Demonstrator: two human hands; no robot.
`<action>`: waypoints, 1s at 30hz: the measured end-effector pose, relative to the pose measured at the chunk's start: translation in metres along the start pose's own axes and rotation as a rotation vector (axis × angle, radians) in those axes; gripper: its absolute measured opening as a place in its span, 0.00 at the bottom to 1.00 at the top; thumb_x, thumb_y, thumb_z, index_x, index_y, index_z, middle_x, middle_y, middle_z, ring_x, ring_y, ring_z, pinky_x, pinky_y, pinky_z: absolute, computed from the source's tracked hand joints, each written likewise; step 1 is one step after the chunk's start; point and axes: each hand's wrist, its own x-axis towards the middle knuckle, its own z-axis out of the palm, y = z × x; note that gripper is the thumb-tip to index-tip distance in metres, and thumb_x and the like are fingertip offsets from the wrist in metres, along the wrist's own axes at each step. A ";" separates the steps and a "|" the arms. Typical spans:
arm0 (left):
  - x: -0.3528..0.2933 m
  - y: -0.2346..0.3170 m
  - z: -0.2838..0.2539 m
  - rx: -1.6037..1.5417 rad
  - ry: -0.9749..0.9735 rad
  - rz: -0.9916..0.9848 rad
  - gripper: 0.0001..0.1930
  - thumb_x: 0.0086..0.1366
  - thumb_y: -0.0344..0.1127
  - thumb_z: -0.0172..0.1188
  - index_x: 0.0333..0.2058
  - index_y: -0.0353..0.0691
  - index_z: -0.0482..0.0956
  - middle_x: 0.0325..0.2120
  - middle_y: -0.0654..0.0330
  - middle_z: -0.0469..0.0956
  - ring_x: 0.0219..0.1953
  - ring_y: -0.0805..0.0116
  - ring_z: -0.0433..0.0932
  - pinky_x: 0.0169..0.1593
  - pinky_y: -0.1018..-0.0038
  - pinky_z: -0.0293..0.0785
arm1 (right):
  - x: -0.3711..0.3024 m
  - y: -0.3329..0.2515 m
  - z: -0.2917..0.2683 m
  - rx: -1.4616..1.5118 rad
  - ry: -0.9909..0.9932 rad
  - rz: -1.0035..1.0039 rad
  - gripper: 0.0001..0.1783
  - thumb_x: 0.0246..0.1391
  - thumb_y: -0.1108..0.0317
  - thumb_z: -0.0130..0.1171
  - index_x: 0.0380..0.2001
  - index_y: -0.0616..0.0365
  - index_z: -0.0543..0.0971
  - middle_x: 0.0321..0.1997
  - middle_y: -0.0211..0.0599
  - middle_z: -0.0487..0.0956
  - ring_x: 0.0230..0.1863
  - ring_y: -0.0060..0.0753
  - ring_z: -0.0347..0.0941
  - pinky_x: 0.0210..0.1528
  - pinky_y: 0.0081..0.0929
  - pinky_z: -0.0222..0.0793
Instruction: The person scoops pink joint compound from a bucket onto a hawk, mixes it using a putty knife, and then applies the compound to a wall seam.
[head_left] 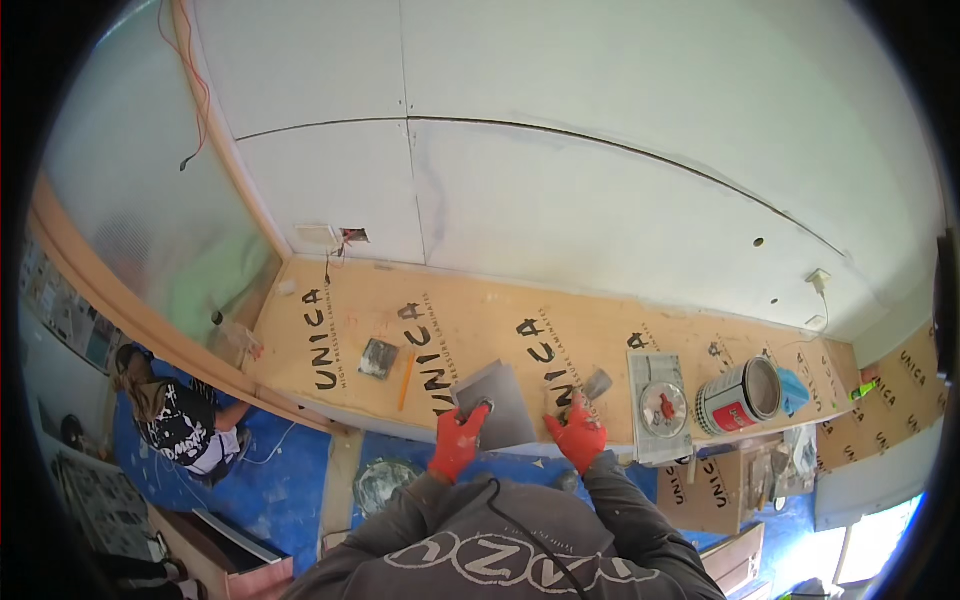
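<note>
Grey sheet (511, 405) between orange stick (407, 381) and tin (733, 398)

Large black hand-drawn-style capitals repeat across the tan bench covering (470, 290), with a line of smaller print beneath; matching lettering marks the cardboard box (710, 490). The tin's red label (735, 417) carries print, the wearer's grey top (470, 562) pale outlined letters, and a co-worker's black shirt (180, 425) white writing.

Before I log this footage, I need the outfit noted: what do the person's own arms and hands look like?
The left hand and right hand wear bright red gloves; both sleeves are long and dark grey.
</note>
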 end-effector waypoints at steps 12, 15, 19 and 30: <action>0.003 -0.077 -0.055 0.712 -0.060 0.634 0.23 0.62 0.23 0.49 0.57 0.35 0.72 0.46 0.46 0.70 0.42 0.55 0.73 0.44 0.68 0.73 | -0.011 0.032 -0.028 1.132 0.089 -0.001 0.30 0.59 0.68 0.55 0.65 0.58 0.65 0.42 0.39 0.81 0.38 0.36 0.78 0.41 0.30 0.75; 0.017 -0.080 -0.049 0.348 -0.146 0.267 0.14 0.66 0.27 0.52 0.49 0.34 0.77 0.35 0.57 0.74 0.35 0.68 0.72 0.38 0.75 0.69 | -0.022 0.025 -0.077 1.752 -0.105 0.178 0.29 0.60 0.66 0.51 0.64 0.61 0.66 0.42 0.40 0.80 0.38 0.33 0.77 0.40 0.30 0.75; 0.004 -0.002 0.002 0.116 -0.192 0.143 0.09 0.68 0.35 0.56 0.37 0.36 0.81 0.24 0.71 0.71 0.28 0.83 0.66 0.32 0.81 0.60 | -0.035 0.052 -0.093 1.937 -0.142 0.059 0.26 0.61 0.65 0.45 0.61 0.62 0.69 0.42 0.41 0.79 0.36 0.34 0.77 0.36 0.29 0.74; 0.026 -0.007 0.054 -0.119 -0.280 0.030 0.13 0.69 0.35 0.57 0.47 0.34 0.80 0.33 0.66 0.79 0.36 0.79 0.75 0.40 0.79 0.71 | -0.060 0.095 -0.170 1.425 0.252 0.091 0.24 0.61 0.68 0.58 0.58 0.66 0.71 0.49 0.35 0.78 0.51 0.23 0.72 0.52 0.24 0.69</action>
